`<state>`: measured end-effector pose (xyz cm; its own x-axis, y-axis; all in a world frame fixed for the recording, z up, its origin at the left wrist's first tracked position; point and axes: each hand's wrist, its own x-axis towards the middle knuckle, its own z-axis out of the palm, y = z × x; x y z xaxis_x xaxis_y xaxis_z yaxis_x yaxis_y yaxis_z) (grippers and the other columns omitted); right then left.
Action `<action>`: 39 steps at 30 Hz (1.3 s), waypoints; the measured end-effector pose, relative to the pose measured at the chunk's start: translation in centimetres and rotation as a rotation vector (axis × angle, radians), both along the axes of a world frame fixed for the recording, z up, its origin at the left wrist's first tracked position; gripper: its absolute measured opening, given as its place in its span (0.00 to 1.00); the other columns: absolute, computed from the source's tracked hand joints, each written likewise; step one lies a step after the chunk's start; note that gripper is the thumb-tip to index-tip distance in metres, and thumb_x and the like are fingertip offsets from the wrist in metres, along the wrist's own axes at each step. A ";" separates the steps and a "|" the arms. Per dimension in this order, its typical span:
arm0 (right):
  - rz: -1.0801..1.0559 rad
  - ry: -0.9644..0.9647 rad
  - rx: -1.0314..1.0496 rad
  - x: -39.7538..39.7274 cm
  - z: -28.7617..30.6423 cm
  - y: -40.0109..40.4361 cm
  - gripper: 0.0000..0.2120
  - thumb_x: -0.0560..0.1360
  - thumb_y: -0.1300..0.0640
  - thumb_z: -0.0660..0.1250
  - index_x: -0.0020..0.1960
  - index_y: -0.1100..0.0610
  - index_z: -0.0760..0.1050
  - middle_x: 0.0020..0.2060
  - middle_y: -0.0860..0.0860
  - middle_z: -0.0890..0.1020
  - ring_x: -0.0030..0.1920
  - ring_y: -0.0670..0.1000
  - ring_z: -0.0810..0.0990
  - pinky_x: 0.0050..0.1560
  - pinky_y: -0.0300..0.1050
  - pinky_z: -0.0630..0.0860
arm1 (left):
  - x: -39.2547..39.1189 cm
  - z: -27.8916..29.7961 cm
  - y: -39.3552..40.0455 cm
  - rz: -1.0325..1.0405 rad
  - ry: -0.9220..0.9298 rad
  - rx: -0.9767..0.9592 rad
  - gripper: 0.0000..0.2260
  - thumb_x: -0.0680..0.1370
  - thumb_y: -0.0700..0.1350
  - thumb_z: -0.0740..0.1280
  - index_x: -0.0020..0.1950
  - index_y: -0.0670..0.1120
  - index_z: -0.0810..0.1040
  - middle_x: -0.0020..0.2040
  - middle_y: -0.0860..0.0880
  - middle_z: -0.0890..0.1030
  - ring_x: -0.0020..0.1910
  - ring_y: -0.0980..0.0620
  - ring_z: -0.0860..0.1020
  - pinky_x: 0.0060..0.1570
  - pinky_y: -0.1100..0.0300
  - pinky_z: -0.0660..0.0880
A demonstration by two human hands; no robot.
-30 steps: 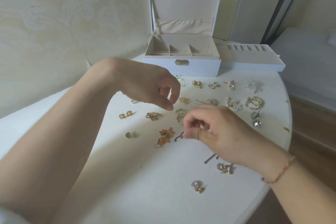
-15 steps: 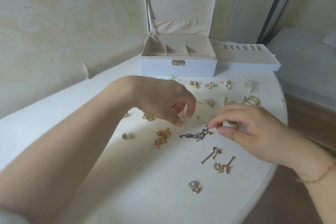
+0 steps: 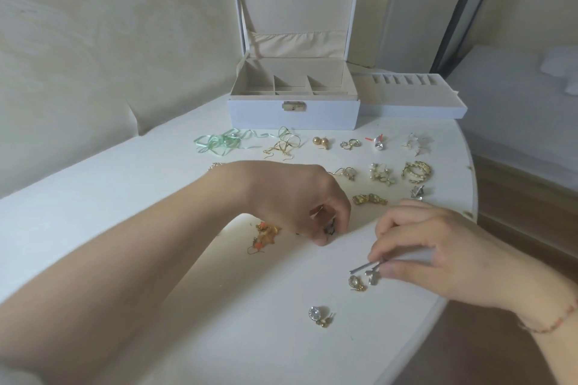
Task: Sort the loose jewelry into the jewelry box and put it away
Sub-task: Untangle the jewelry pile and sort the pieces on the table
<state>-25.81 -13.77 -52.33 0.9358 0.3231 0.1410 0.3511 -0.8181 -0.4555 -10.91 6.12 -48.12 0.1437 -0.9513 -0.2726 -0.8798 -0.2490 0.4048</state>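
Observation:
An open white jewelry box (image 3: 294, 116) stands at the back of the white table (image 3: 219, 306), its lid up and its compartments showing. Several earrings and rings lie in rows in front of it. My left hand (image 3: 297, 200) is curled over a small dark beaded piece (image 3: 330, 230), pinching it against the table. My right hand (image 3: 416, 247) pinches a thin silver bar earring (image 3: 362, 267) just above the tabletop. A gold crystal earring (image 3: 356, 283) lies right below it, and another crystal stud (image 3: 319, 316) lies nearer me.
The box's removable ring tray (image 3: 413, 103) sits to the right of the box. Green ribbon (image 3: 219, 144) lies at the left of the jewelry rows, an orange-gold earring (image 3: 264, 236) under my left wrist. The table's curved edge (image 3: 472, 197) drops off at right.
My left hand dropped onto the dark beaded piece and took hold of it. My right hand moved down toward me and picked up the silver bar earring.

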 end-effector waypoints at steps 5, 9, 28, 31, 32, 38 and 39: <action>-0.142 -0.050 0.047 0.3 -0.1 -1.3 0.06 0.70 0.40 0.68 0.45 0.38 0.81 0.43 0.38 0.79 0.49 0.43 0.77 0.47 0.42 0.72 | -0.1 0.1 -0.1 0.003 0.032 0.018 0.03 0.74 0.42 0.72 0.46 0.49 0.81 0.40 0.52 0.80 0.38 0.55 0.75 0.41 0.58 0.74; -0.232 -0.140 -0.015 1.1 -0.8 -0.7 0.02 0.72 0.47 0.71 0.44 0.42 0.80 0.38 0.40 0.78 0.45 0.43 0.77 0.41 0.49 0.77 | -0.2 0.3 0.2 0.021 0.056 0.084 0.03 0.73 0.42 0.72 0.44 0.49 0.81 0.40 0.51 0.81 0.37 0.54 0.77 0.42 0.55 0.76; -0.016 -0.274 -0.270 -3.2 -2.1 9.3 0.07 0.72 0.52 0.59 0.39 0.49 0.60 0.35 0.47 0.69 0.30 0.47 0.72 0.21 0.40 0.70 | -1.6 -1.6 -1.3 -0.123 -0.134 -0.381 0.13 0.78 0.43 0.69 0.63 0.45 0.78 0.58 0.49 0.78 0.55 0.51 0.77 0.55 0.56 0.74; -0.101 -0.129 -0.235 -3.6 -1.9 6.2 0.04 0.75 0.49 0.54 0.42 0.45 0.62 0.41 0.43 0.68 0.35 0.44 0.74 0.34 0.44 0.75 | -2.1 -2.6 -1.8 -0.219 -0.211 -0.358 0.11 0.77 0.42 0.68 0.60 0.43 0.79 0.57 0.46 0.78 0.55 0.47 0.76 0.54 0.52 0.73; -0.174 -0.125 -0.195 -3.5 -1.7 4.9 0.05 0.76 0.47 0.54 0.42 0.46 0.64 0.41 0.42 0.69 0.35 0.43 0.74 0.35 0.43 0.74 | -2.2 -2.7 -1.9 -0.235 -0.233 -0.354 0.10 0.77 0.42 0.68 0.58 0.43 0.80 0.56 0.46 0.78 0.54 0.47 0.75 0.53 0.52 0.73; -0.455 -0.157 -0.071 -1.8 -1.1 -0.6 0.11 0.72 0.62 0.72 0.39 0.48 0.75 0.37 0.39 0.73 0.39 0.38 0.74 0.41 0.32 0.70 | -2.6 -2.6 -2.0 -0.228 -0.191 -0.317 0.07 0.77 0.38 0.67 0.53 0.44 0.81 0.52 0.48 0.78 0.50 0.50 0.75 0.47 0.53 0.73; -0.472 -0.155 -0.070 -1.5 -1.1 -0.7 0.11 0.71 0.65 0.73 0.39 0.49 0.77 0.37 0.39 0.73 0.40 0.38 0.74 0.41 0.30 0.69 | -2.7 -2.5 -1.9 -0.225 -0.183 -0.317 0.07 0.77 0.38 0.66 0.53 0.44 0.81 0.52 0.49 0.78 0.50 0.49 0.76 0.47 0.53 0.74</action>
<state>-27.27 -14.51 -53.47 0.9519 -0.1168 0.2832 -0.0053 -0.9306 -0.3659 -13.64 4.19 -50.61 -0.0578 -0.9972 0.0485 -0.9623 0.0685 0.2631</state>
